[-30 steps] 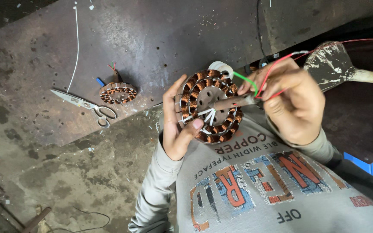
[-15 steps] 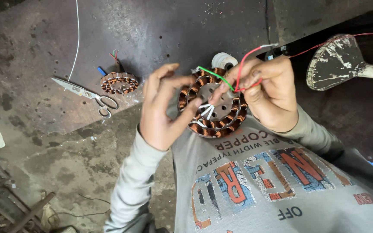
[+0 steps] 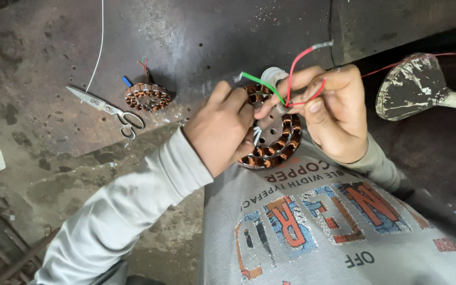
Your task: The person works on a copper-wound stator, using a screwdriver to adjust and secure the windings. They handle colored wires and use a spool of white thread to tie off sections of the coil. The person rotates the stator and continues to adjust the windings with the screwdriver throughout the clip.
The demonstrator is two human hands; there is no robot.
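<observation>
Two stators: one is held at the chest by the left hand, closed around its rim; one lies on the floor beside one scissors. The right hand pinches one red wire, next to one green wire

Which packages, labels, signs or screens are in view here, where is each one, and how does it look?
No packages, signs or screens are in view.
Printed lettering on the grey sweatshirt: across the chest, at the bottom of the picture; blocky letters in orange, blue and dark grey, seen upside down.
</observation>
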